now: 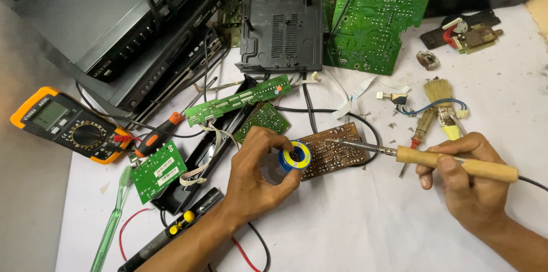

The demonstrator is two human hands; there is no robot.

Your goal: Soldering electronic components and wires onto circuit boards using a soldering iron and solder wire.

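Head view: looks straight down on a white-covered bench point(354, 232) crowded with opened electronics.
Left hand point(257, 169): lower centre of the frame, fingers curled closed around a small blue and yellow solder spool point(295, 156), held just at the near-left edge of the board so the wire can be fed toward the joint.
Right hand point(462, 178): lower right, wrapped shut in a pen-like hold on the wooden handle of a soldering iron point(434, 158); the iron lies nearly level, its metal tip reaching left onto the board.
Brown circuit board point(334, 149): centre of the frame, copper side up, flat on the bench between both hands, tip and spool meeting over it.
Multimeter point(65, 125): orange-edged, at the left, its leads running toward the work, within reach but out of the way.
Screwdriver point(160, 135): orange and black, left of centre, beside the long green strip board point(240, 101).
Brush point(442, 106): right of centre, just above the iron, bristles pointing to the top of the frame.
Large green board point(377, 21): top centre-right, leaning beside a black chassis point(279, 15), pushed back from the working spot.
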